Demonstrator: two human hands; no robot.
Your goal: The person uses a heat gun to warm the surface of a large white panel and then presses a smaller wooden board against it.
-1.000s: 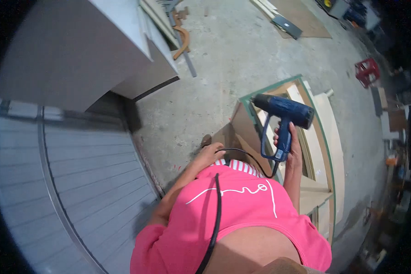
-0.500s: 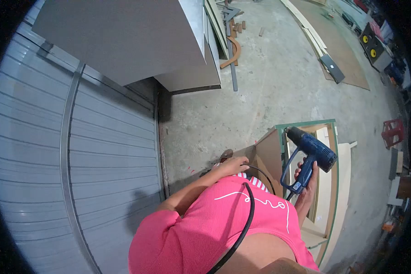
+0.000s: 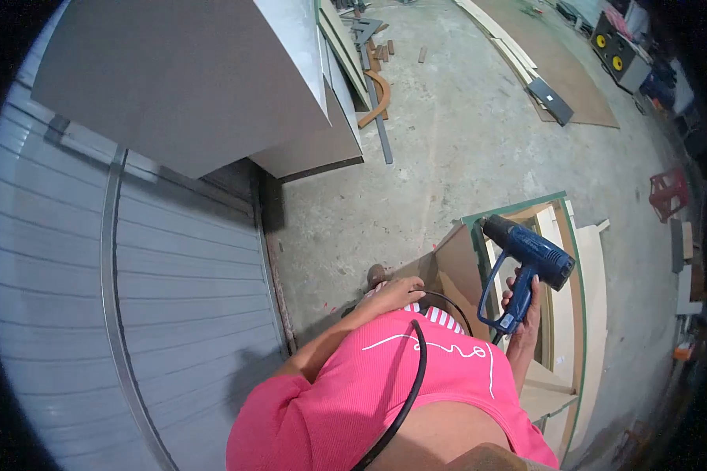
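My right hand (image 3: 526, 302) grips the handle of a blue heat gun (image 3: 526, 251), whose dark nozzle points up and left at the green edge of a wooden cabinet frame (image 3: 567, 259). The gun's black cable (image 3: 407, 385) runs down across my pink shirt. My left hand (image 3: 397, 292) rests low by my hip at the brown side panel (image 3: 452, 271) of the frame, close to a loop of the cable; whether it holds the cable is unclear.
A grey ribbed roller shutter (image 3: 133, 298) fills the left. Large grey boards (image 3: 212, 86) lean above it. On the concrete floor lie wood offcuts (image 3: 373, 94), long boards (image 3: 526, 63), a red crate (image 3: 666, 192) and a yellow-and-black machine (image 3: 617, 51).
The view swung from looking down to the shutter side. The heat gun dropped lower against the frame, then rose slightly. My left hand stayed by my hip.
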